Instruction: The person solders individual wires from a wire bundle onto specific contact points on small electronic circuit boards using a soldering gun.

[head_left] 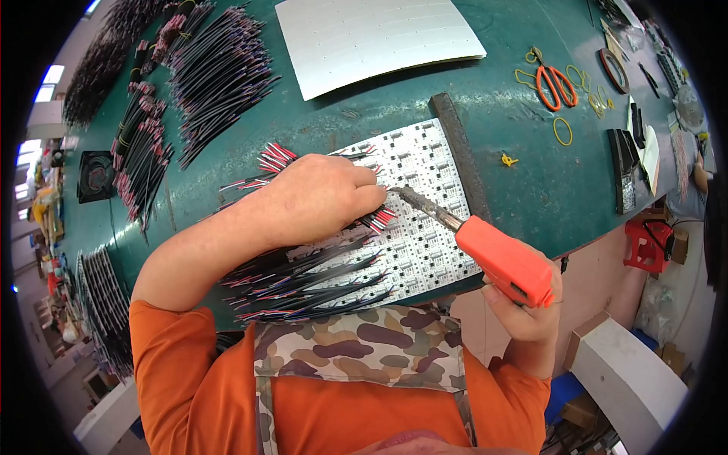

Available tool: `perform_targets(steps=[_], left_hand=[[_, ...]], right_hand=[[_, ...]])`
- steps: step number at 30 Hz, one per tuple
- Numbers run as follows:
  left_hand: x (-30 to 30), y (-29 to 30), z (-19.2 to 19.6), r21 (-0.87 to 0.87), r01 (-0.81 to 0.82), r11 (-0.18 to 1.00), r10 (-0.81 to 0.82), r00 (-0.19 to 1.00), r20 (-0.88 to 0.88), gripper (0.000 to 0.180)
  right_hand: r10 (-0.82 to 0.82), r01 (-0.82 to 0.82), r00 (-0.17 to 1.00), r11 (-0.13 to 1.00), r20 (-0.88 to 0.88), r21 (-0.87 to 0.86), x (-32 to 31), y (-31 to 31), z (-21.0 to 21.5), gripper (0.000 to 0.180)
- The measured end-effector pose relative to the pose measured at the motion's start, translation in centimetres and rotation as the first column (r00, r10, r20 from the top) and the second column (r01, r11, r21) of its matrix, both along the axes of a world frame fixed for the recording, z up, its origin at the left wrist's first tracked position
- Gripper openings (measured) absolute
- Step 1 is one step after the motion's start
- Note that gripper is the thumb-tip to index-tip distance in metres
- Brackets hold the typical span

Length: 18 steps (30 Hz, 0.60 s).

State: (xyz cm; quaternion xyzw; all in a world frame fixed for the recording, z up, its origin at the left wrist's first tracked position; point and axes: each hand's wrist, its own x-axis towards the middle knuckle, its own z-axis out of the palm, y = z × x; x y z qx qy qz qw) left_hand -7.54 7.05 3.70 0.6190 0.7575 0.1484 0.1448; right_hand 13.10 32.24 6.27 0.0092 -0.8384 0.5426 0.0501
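Note:
My right hand [531, 311] is wrapped round the grip of a red soldering gun [504, 258]. Its dark metal tip points left and meets the white circuit board panel [425, 250] close to my left fingers. My left hand [322, 193] is closed over a bundle of short black cables with red and white wire ends [379, 218]; the ends stick out on both sides of it. Rows of black cables [311, 284] run from the panel's lower left part, seemingly attached along it. The fingertips of my left hand are partly hidden beneath the hand.
A dark bar [460, 155] lies along the panel's right edge. Beyond it is a stack of white panels [379, 38]. Cable bundles [220, 76] fill the far left. Orange-handled scissors [556, 87], yellow rubber bands [562, 131] and a black tape dispenser [623, 171] lie at right.

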Motion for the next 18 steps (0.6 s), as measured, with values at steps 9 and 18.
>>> perform_targets(steps=[9,18], left_hand=[[-0.18,0.13,0.16,-0.033,0.014,0.999,-0.014,1.000,0.010,0.027],[-0.85,0.20,-0.05,-0.011,0.067,0.998,-0.066,0.995,0.072,0.030]], right_hand=[[-0.068,0.076,0.993,0.993,0.092,-0.090,0.95,0.38,0.13,0.046],[-0.016,0.018,0.999,0.999,0.032,-0.036,0.72,0.24,-0.06,0.043]])
